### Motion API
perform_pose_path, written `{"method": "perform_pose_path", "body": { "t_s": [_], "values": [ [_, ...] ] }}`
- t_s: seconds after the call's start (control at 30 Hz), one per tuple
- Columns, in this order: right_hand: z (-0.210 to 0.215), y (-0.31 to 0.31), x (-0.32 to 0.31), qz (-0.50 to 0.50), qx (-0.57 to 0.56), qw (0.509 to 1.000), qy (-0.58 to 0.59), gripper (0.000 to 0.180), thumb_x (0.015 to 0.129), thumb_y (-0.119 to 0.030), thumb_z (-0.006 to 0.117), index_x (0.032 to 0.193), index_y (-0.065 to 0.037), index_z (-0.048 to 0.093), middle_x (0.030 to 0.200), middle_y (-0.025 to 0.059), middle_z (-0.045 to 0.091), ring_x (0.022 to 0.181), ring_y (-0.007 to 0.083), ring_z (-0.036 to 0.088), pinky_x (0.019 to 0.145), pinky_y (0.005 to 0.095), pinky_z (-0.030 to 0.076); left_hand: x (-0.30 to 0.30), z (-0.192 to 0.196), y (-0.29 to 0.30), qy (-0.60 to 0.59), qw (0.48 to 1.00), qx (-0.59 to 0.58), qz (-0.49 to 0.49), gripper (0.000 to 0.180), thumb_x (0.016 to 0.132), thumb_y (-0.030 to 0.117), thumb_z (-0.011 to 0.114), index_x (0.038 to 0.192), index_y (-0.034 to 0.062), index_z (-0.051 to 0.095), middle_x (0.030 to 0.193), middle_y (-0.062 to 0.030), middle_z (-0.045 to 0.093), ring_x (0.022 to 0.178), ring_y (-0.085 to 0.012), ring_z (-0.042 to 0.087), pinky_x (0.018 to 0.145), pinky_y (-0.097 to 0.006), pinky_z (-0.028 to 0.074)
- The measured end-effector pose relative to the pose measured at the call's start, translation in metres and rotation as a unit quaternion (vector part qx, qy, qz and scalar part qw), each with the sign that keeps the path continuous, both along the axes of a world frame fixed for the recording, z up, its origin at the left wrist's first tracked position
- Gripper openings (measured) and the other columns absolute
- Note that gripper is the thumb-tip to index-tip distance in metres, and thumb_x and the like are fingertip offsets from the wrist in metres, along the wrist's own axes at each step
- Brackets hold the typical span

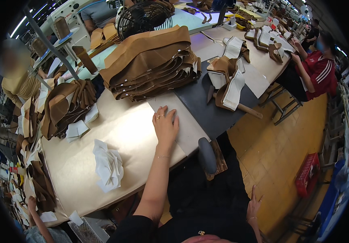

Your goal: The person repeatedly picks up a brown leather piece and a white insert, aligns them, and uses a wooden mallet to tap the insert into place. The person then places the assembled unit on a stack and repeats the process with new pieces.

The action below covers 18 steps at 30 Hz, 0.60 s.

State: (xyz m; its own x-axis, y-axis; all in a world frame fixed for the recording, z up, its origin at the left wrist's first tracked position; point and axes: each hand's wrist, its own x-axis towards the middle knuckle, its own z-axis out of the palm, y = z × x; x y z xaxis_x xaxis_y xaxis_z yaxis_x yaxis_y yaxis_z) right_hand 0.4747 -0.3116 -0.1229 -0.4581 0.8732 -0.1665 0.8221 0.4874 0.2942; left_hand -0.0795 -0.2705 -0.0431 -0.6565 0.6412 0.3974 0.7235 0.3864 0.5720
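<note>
My left hand [166, 124] lies flat, fingers apart, on the beige worktable [113, 133], just in front of a tall stack of brown leather pieces [150, 62]. It holds nothing. My right hand [254, 204] hangs low beside my lap over the yellow floor, fingers loosely spread and empty. A crumpled white cloth [108, 165] rests on the table to the left of my left forearm.
A dark mat [206, 103] carries brown and white pieces and a wooden-handled tool [239, 106]. More brown pieces [63, 107] pile at the table's left. A black fan [144, 18] stands behind the stack. A person in red [318, 71] sits at right; another person's hand [32, 204] shows bottom left. A red crate [308, 174] sits on the floor.
</note>
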Motion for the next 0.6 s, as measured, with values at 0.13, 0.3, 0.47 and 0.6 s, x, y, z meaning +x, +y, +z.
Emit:
{"method": "perform_pose_path", "body": {
  "t_s": [0.13, 0.3, 0.47, 0.6],
  "values": [
    [0.006, 0.001, 0.0, 0.027, 0.024, 0.999, 0.021, 0.071, 0.077, 0.009, 0.052, 0.146, 0.0, 0.039, 0.148, 0.0032, 0.045, 0.116, 0.0189, 0.059, 0.12, 0.0604, 0.014, 0.0, -0.001, -0.001, -0.005, 1.0, -0.006, 0.002, 0.027, 0.085, 0.017, 0.066, 0.111, 0.0087, 0.07, 0.131, -0.0164, 0.056, 0.132, -0.0338, 0.044, 0.113, -0.049, 0.028],
    [-0.002, 0.003, -0.007, -0.058, -0.044, 0.991, 0.115, 0.073, 0.077, 0.011, 0.048, 0.148, 0.0, 0.036, 0.143, 0.0065, 0.051, 0.12, 0.0216, 0.059, 0.121, 0.0586, 0.013, -0.006, -0.001, 0.003, 0.011, 1.0, -0.005, 0.002, 0.027, 0.085, 0.017, 0.066, 0.111, 0.0089, 0.071, 0.131, -0.016, 0.056, 0.132, -0.0336, 0.045, 0.113, -0.049, 0.028],
    [-0.011, 0.001, -0.006, -0.008, 0.094, 0.995, -0.028, 0.072, 0.08, 0.008, 0.047, 0.149, -0.006, 0.037, 0.15, 0.0097, 0.044, 0.122, 0.0213, 0.059, 0.119, 0.0595, 0.016, -0.008, 0.001, 0.003, 0.003, 1.0, -0.012, 0.007, 0.027, 0.086, 0.018, 0.066, 0.111, 0.0092, 0.071, 0.131, -0.0159, 0.057, 0.131, -0.0341, 0.045, 0.113, -0.048, 0.028],
    [-0.036, 0.004, 0.014, 0.002, 0.037, 0.998, -0.048, 0.073, 0.081, 0.002, 0.052, 0.151, -0.01, 0.036, 0.16, 0.0069, 0.028, 0.129, 0.019, 0.053, 0.116, 0.0634, 0.021, -0.006, 0.001, 0.005, 0.026, 1.0, -0.01, 0.005, 0.027, 0.086, 0.019, 0.067, 0.11, 0.0099, 0.072, 0.13, -0.0151, 0.057, 0.13, -0.0343, 0.046, 0.111, -0.046, 0.03]
  ]
}}
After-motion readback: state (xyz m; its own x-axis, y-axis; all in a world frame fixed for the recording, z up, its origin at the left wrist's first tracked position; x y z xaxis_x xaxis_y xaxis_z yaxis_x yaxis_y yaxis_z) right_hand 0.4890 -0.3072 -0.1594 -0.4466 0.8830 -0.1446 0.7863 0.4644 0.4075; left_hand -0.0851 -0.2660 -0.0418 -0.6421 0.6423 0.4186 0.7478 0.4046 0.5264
